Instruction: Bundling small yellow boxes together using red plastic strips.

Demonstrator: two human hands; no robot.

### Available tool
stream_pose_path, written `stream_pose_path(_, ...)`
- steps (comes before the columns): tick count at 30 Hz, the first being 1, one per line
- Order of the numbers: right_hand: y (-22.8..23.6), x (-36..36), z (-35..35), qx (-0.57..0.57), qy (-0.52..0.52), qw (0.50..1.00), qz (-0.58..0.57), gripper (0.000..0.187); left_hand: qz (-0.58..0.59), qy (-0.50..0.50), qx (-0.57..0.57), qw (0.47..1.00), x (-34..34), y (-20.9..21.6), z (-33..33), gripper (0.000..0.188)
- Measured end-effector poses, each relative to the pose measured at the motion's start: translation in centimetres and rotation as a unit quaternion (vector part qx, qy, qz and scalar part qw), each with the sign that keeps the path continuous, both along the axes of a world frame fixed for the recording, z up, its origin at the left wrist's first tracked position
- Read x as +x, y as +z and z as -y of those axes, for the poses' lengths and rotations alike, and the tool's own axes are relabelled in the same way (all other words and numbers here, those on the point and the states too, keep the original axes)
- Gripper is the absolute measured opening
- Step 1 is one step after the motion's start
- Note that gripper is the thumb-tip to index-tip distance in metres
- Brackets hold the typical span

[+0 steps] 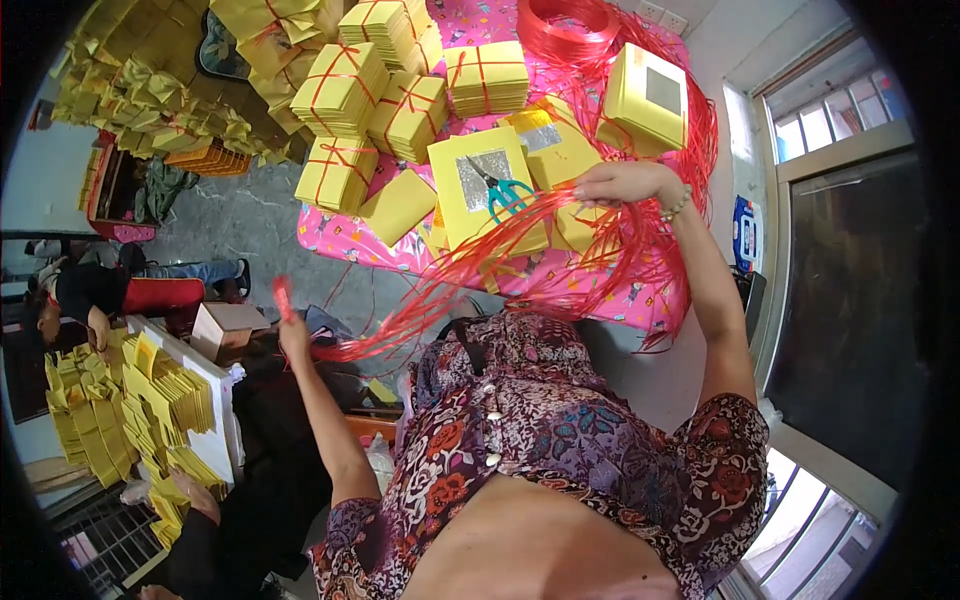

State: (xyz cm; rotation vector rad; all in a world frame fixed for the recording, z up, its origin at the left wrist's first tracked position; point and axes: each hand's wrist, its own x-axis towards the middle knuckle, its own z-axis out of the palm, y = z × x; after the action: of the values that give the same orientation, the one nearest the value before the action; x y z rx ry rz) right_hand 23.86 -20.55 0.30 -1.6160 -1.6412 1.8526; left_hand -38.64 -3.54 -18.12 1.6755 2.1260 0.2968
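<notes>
A long bundle of thin red plastic strands [450, 275] stretches across my front between both hands. My left hand [293, 335], held out to the left beyond the table, is closed around one end, and a short red tuft sticks up above it. Over the table's right side, my right hand [622, 184] pinches the bundle, and loose strands hang down from there. Scissors with teal handles [510, 198] lie slightly open on a stack of yellow paper with a silver square [452, 205], just beyond the strands.
Tied yellow paper bundles [340, 88] crowd the far side of the pink table [350, 232]. A red strand coil [568, 30] and another yellow stack [625, 105] sit far right. At left, other people handle folded yellow papers on a white table [222, 400]. A window wall borders the right.
</notes>
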Motion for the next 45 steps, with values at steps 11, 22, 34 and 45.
stream_pose_path(11,-0.6,-12.1,-6.9,0.216,0.19,0.958,-0.022,0.043,0.367,-0.53,0.088,0.759,29.7,17.1,8.6,0.053)
stream_pose_path(22,-1.7,-2.8,-3.0,0.062,0.143,0.988,0.006,0.034,0.078,-0.396,0.147,0.903,15.9,11.0,5.4,0.024)
stream_pose_path(34,1.1,-5.2,-1.8,0.184,0.107,0.944,0.252,0.035,-0.1,-0.35,0.059,0.93,9.7,6.4,3.6,0.031)
stream_pose_path(45,2.1,-12.9,-3.9,0.29,0.224,0.889,0.275,0.034,0.243,-0.54,0.0,0.806,32.4,16.6,9.5,0.069)
